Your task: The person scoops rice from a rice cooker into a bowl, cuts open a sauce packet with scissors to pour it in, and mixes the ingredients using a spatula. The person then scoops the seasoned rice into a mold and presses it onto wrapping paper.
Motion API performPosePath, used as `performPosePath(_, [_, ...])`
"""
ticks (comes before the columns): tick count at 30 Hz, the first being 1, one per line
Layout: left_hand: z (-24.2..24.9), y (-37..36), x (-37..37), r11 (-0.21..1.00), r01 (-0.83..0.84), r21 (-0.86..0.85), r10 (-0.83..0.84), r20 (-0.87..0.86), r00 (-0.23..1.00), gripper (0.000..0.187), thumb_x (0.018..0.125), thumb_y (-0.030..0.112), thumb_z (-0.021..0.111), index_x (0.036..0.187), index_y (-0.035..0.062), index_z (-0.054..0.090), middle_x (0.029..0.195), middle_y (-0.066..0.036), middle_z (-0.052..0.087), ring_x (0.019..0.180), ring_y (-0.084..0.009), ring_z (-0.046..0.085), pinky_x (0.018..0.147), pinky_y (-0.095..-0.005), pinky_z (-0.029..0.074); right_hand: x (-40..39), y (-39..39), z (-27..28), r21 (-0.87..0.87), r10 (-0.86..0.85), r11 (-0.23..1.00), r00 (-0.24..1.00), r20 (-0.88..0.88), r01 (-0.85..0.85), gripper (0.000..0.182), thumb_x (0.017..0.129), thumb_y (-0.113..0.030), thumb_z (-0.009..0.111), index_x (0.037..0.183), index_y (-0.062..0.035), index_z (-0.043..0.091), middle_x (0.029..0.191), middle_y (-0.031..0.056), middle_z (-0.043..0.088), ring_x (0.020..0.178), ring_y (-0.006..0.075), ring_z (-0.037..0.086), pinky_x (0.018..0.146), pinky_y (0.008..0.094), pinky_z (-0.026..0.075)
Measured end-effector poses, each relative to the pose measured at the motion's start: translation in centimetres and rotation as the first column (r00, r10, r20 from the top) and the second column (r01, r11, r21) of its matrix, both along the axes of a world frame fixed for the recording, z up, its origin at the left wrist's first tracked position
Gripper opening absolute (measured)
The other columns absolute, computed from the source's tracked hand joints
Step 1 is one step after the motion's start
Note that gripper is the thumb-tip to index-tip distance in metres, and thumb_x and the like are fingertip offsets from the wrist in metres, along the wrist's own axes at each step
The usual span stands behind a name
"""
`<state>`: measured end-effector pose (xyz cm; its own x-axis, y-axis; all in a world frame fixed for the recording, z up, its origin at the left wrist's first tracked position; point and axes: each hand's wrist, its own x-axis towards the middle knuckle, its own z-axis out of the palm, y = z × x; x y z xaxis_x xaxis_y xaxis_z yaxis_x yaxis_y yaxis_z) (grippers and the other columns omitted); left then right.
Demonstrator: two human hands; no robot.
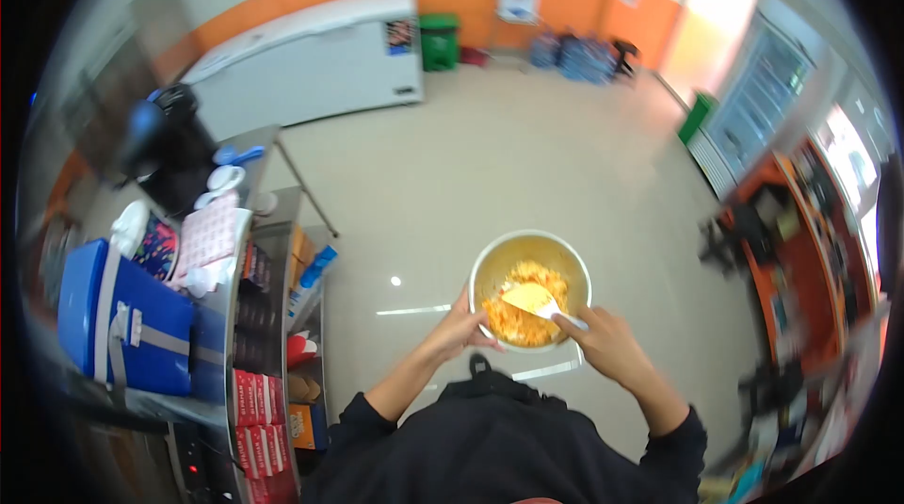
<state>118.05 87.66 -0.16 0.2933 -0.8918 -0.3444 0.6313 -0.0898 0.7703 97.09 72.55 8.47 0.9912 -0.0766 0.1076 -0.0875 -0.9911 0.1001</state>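
A round metal mixing bowl (484, 264) is held out in front of my body, above the floor. My left hand (459, 327) grips its left rim, thumb at the edge and fingers beneath. Inside lies a crumbly yellow-orange food mixture (516, 323). My right hand (603, 344) closes round the handle of a white spatula (546, 307) at the bowl's lower right. The spatula's blade rests in the mixture, coated with yellow food.
A steel table on the left carries a blue cooler box (155, 325) and cloths; red-and-white boxes (257, 400) fill its lower shelf. Farther off stand a white chest freezer (311, 61), a green bin (439, 42) and water jugs (584, 59). Orange shelving (753, 268) lines the right.
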Motion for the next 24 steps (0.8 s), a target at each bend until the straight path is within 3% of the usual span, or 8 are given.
performPosePath(5, [1.5, -2.2, 12.3, 0.969, -0.248, 0.012, 0.245, 0.125, 0.961, 0.085, 0.079, -0.008, 0.04, 0.148, 0.0241, 0.002, 0.138, -0.017, 0.035, 0.091, -0.0366, 0.065, 0.064, -0.0385, 0.063, 21.3, -6.3, 1.3, 0.032, 0.144, 0.989, 0.987, 0.077, -0.146, 0.042, 0.078, -0.007, 0.055, 0.119, -0.0131, 0.06, 0.093, 0.0075, 0.054, 0.079, 0.0204, 0.06, 0.054, 0.0325, 0.05])
performPosePath(9, [1.5, -2.4, 23.0, 0.824, -0.565, 0.039, 0.565, 0.02, 0.825, 0.086, 0.077, -0.008, 0.037, 0.148, 0.024, 0.0, 0.135, -0.02, 0.038, 0.084, -0.0359, 0.067, 0.058, -0.0302, 0.062, 35.4, -7.8, -2.8, 0.011, 0.273, 0.962, 0.953, -0.133, -0.274, 0.044, 0.078, -0.007, 0.054, 0.121, -0.0169, 0.059, 0.102, 0.0092, 0.057, 0.079, 0.0247, 0.062, 0.061, 0.0345, 0.052])
performPosePath(12, [-0.4, -2.1, 31.5, 0.766, -0.642, 0.022, 0.642, -0.02, 0.766, 0.085, 0.079, -0.007, 0.038, 0.148, 0.0251, 0.001, 0.135, -0.02, 0.038, 0.083, -0.0355, 0.067, 0.06, -0.0343, 0.063, 46.7, -10.5, -2.8, 0.124, 0.421, 0.899, 0.907, 0.017, -0.419, 0.046, 0.078, -0.008, 0.054, 0.123, -0.0172, 0.057, 0.106, 0.0115, 0.057, 0.083, 0.0249, 0.061, 0.06, 0.0365, 0.051])
performPosePath(16, [-1.1, -4.0, 43.2, 0.637, -0.77, 0.038, 0.77, 0.016, 0.637, 0.087, 0.078, -0.007, 0.04, 0.148, 0.0264, 0.001, 0.132, -0.02, 0.043, 0.077, -0.0351, 0.068, 0.054, -0.0288, 0.061, 61.4, -10.5, -0.9, 0.142, 0.461, 0.882, 0.885, -0.063, -0.449, 0.046, 0.081, -0.009, 0.056, 0.125, -0.0182, 0.057, 0.11, 0.012, 0.056, 0.09, 0.0249, 0.058, 0.067, 0.0372, 0.049])
performPosePath(18, [0.3, -4.3, 48.2, 0.601, -0.799, -0.029, 0.799, -0.03, 0.601, 0.086, 0.079, -0.006, 0.041, 0.148, 0.027, 0.001, 0.132, -0.02, 0.043, 0.078, -0.034, 0.069, 0.054, -0.0289, 0.061, 68.4, -10.8, -0.1, 0.092, 0.553, 0.807, 0.802, 0.224, -0.583, 0.045, 0.082, -0.017, 0.062, 0.127, -0.0173, 0.056, 0.112, 0.0124, 0.054, 0.094, 0.0248, 0.055, 0.077, 0.0348, 0.045])
performPosePath(19, [0.3, -4.4, 50.5, 0.55, -0.835, -0.014, 0.835, 0.014, 0.55, 0.087, 0.079, -0.004, 0.043, 0.147, 0.0274, -0.001, 0.132, -0.021, 0.043, 0.076, -0.0336, 0.069, 0.052, -0.0284, 0.06, 71.6, -11.3, 0.4, 0.207, 0.525, 0.776, 0.792, 0.313, -0.596, 0.046, 0.082, -0.016, 0.065, 0.128, -0.0157, 0.056, 0.113, 0.0132, 0.054, 0.096, 0.026, 0.053, 0.085, 0.037, 0.04])
performPosePath(21, [0.4, -3.5, 53.1, 0.449, -0.893, 0.011, 0.893, 0.0, 0.449, 0.088, 0.079, -0.003, 0.044, 0.147, 0.0279, -0.002, 0.133, -0.021, 0.042, 0.075, -0.0342, 0.069, 0.051, -0.0283, 0.06, 77.0, -12.6, -0.7, 0.477, 0.325, 0.654, 0.788, 0.523, -0.587, 0.032, 0.08, -0.011, 0.068, 0.112, -0.0096, 0.065, 0.107, 0.0119, 0.053, 0.094, 0.0254, 0.053, 0.082, 0.0357, 0.041])
performPosePath(24, [-0.1, -2.6, 56.8, 0.307, -0.951, 0.029, 0.952, 0.004, 0.307, 0.09, 0.078, -0.001, 0.046, 0.147, 0.0277, -0.004, 0.132, -0.023, 0.043, 0.071, -0.0351, 0.069, 0.048, -0.0285, 0.058, 87.1, -13.5, -2.4, 0.608, 0.21, 0.507, 0.772, 0.6, -0.611, 0.01, 0.08, -0.006, 0.066, 0.09, -0.0031, 0.068, 0.1, 0.0118, 0.052, 0.092, 0.0252, 0.053, 0.08, 0.0361, 0.042])
